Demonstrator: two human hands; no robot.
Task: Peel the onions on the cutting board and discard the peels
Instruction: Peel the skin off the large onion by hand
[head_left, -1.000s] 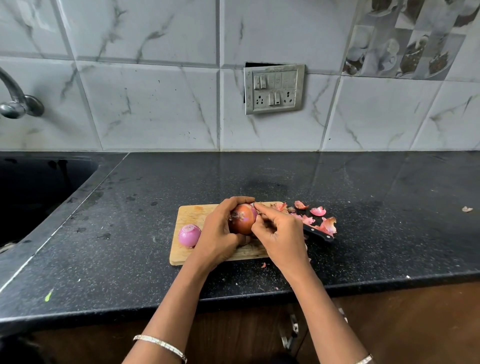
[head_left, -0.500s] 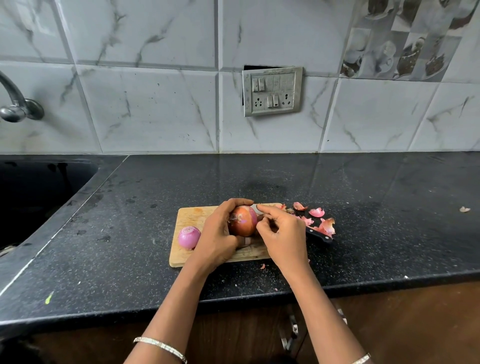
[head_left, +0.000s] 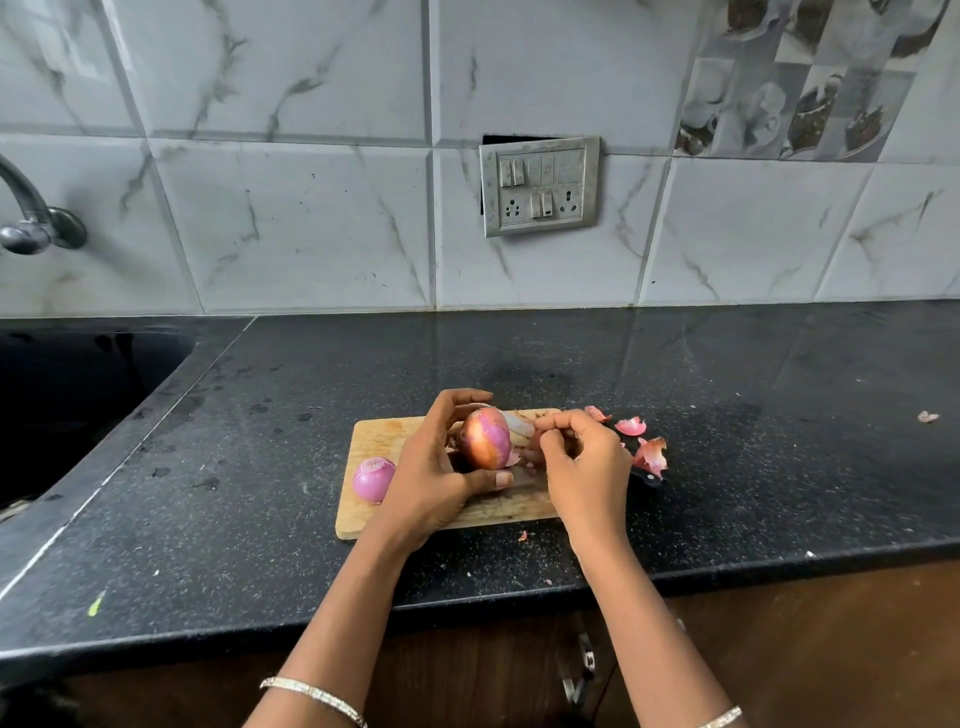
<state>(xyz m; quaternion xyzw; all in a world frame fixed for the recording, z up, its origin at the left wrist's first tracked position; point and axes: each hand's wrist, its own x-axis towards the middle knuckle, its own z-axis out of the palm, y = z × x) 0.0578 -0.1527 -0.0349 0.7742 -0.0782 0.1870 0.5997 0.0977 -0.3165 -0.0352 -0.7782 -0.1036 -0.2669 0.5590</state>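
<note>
Left hand (head_left: 431, 467) curled round onion (head_left: 485, 438), held upright just above board (head_left: 379, 436); long axis near vertical. Right hand (head_left: 587, 462) just right of onion, fingertips (head_left: 545, 423) pinched on loose skin flap at its upper right. Pull judged rightward, away from left grip. Peeled onion (head_left: 373, 479) lain on board, left of left hand. Knife (head_left: 647, 475) partly hidden behind right hand. Peels (head_left: 649, 454) scattered on counter (head_left: 260, 493) right of board, not yet discarded. Sink (head_left: 78, 395) far left; contents cannot be told.

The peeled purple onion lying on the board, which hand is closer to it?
Left. The left hand sits right beside the peeled onion, gripping the other onion. The right hand is beyond that onion.
</note>
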